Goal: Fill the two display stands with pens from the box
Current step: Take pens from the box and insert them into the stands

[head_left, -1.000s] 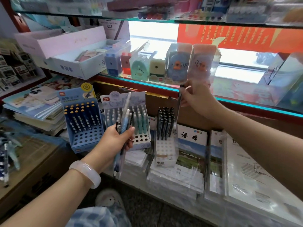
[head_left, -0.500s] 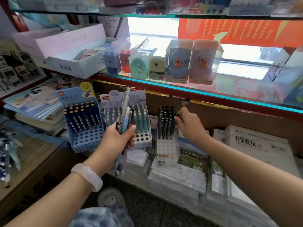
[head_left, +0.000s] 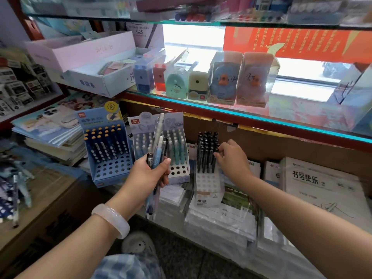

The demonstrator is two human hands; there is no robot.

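left hand (head_left: 150, 174) gripping bunch of pens (head_left: 157, 156), right hand (head_left: 231, 158) fingers curled at black pens (head_left: 207, 150) in white stand (head_left: 208, 184), hold unclear

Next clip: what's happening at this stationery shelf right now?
A person is restocking pen display stands. The left hand holds a bundle of blue and white pens in front of the pale blue cardboard stand. The right hand reaches to the black pens standing in the white perforated stand, fingertips at the rightmost pens. Both stands have empty front holes.
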